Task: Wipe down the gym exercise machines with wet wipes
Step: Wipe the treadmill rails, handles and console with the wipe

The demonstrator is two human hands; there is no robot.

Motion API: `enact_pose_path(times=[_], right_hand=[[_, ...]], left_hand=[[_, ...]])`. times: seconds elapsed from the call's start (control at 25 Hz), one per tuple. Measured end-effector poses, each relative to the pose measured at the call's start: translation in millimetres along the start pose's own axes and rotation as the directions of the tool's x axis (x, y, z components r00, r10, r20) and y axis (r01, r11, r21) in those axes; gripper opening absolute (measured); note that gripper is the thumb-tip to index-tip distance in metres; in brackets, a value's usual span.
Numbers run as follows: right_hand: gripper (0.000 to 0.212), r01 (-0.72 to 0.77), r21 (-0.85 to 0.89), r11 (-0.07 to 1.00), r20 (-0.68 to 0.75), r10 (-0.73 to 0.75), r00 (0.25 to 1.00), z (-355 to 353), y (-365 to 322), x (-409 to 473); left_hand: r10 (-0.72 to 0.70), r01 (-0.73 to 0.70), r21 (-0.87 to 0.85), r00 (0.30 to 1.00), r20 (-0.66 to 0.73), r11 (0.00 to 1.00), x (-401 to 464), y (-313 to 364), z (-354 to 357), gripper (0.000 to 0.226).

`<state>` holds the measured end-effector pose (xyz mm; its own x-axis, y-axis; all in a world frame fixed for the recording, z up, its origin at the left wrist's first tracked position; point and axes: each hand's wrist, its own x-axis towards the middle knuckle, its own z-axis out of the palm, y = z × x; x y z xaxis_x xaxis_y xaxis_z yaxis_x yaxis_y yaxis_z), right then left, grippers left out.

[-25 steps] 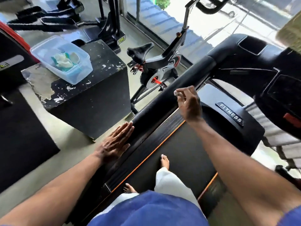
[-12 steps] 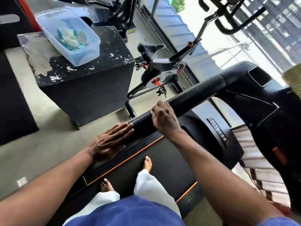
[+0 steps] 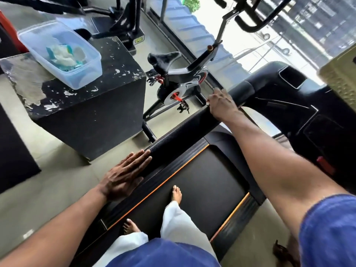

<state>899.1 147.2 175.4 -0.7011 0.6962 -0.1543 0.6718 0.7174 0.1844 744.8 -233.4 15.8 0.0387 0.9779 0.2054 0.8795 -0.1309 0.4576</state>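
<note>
Since the earlier frame the right hand (image 3: 221, 105) had travelled further up the treadmill handrail (image 3: 183, 130), fingers curled over it, apparently pinching a wipe (barely visible). The left hand (image 3: 125, 176) stayed flat, fingers straight, on the rail's lower end. The rail was black, foam-textured, sloping beside the belt (image 3: 202, 182).

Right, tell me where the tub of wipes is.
In the head view, the clear plastic tub sits upper left on the chipped black box, left of the exercise bike.
</note>
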Motion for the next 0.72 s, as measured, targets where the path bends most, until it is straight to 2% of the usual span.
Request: enact_pose_path(times=[0.08, 0.16, 0.2, 0.24, 0.28, 0.32, 0.36, 0.4, 0.44, 0.48, 0.6, 0.68, 0.72], right_hand=[[0.034, 0.098, 0.122, 0.988, -0.015, -0.097, 0.995, 8, -37, -25], [0.023, 0.216, 0.295, 0.931, -0.151, -0.177, 0.972, 18, -64, -60], [0.018, 0.203, 0.428, 0.881, -0.244, -0.103, 0.964, 25, -68, -78], [0.014, 0.140, 0.592, 0.794, -0.295, 0.051, 0.954, 38, -64, -96], [0.010, 0.039, 0.751, 0.660, -0.285, 0.269, 0.920, 49, -57, -115], [0.008, -0.073, 0.876, 0.476, -0.193, 0.486, 0.853, 63, -49, -133], [0.006, -0.175, 0.948, 0.266, -0.034, 0.631, 0.775, 77, -44, -150], [0.009, -0.245, 0.967, 0.062, 0.136, 0.690, 0.711, 89, -39, -163], [0.014, -0.283, 0.955, -0.094, 0.266, 0.693, 0.670, 100, -34, -173], [0.016, -0.283, 0.939, -0.195, 0.338, 0.675, 0.656, 110, -27, -179], [0.024, -0.195, 0.865, -0.462, 0.466, 0.597, 0.653, 122, 3, -177], [0.033, -0.049, 0.713, -0.700, 0.531, 0.493, 0.689, 125, 19, -166], [0.033, 0.015, 0.632, -0.775, 0.535, 0.450, 0.715, 128, 26, -162]], left_hand=[[-0.007, 0.007, 0.000, 1.000, 0.002, 1.000, 0, 0, 1, 0.066], [-0.021, 0.021, 0.011, 1.000, 0.014, 1.000, 2, 1, 1, 0.066], [-0.024, 0.023, 0.023, 0.999, 0.032, 0.999, 2, 1, 1, 0.066], [-0.026, 0.024, 0.033, 0.998, 0.062, 0.999, 2, 1, -1, 0.066], [-0.033, 0.029, 0.040, 0.994, 0.101, 0.999, 3, 3, -5, 0.067], [-0.037, 0.031, 0.049, 0.992, 0.123, 0.998, 10, 6, -8, 0.068], [-0.038, 0.032, 0.047, 0.988, 0.151, 0.998, 23, 10, -14, 0.069], [-0.025, 0.018, 0.040, 0.985, 0.170, 0.999, 43, 18, -19, 0.070], [0.004, -0.012, 0.042, 0.982, 0.187, 0.999, 71, 28, -23, 0.070], [0.040, -0.050, 0.042, 0.978, 0.203, 0.998, 103, 40, -26, 0.070], [0.100, -0.120, 0.063, 0.960, 0.262, 0.991, 216, 73, -20, 0.073], [0.094, -0.138, 0.120, 0.945, 0.313, 0.983, 286, 78, -11, 0.075], [0.082, -0.139, 0.149, 0.939, 0.335, 0.979, 316, 78, -8, 0.075]])
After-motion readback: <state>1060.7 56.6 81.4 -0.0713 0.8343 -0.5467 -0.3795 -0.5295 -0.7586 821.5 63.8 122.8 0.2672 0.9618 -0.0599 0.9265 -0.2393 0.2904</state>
